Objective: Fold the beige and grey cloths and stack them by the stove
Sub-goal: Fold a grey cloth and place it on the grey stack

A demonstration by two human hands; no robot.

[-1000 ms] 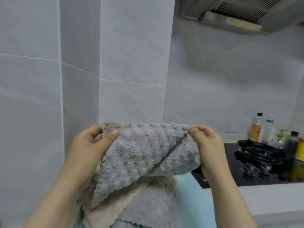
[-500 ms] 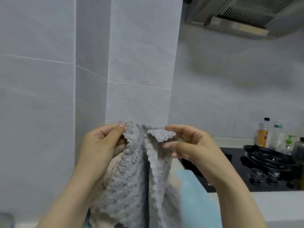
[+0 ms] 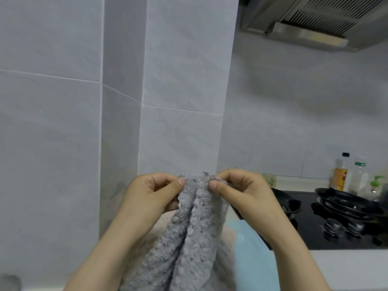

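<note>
One grey, nubby-textured cloth (image 3: 190,238) hangs in front of the person, its top edge gathered into two vertical folds between two hands. The left hand (image 3: 155,194) and the right hand (image 3: 243,192) each pinch that edge between thumb and curled fingers, close together. Behind the grey cloth, part of one fuzzy beige cloth (image 3: 226,238) shows low down, beside a light blue sheet (image 3: 252,261) whose material I cannot tell. To the right, one black glass stove (image 3: 310,234) with two metal knobs (image 3: 333,226) is set in the white counter (image 3: 346,269). A black pan (image 3: 346,201) sits on it; its contents cannot be made out. Three plastic bottles (image 3: 341,173) stand behind it by the tiled wall (image 3: 182,80), under one steel range hood (image 3: 315,24).
</note>
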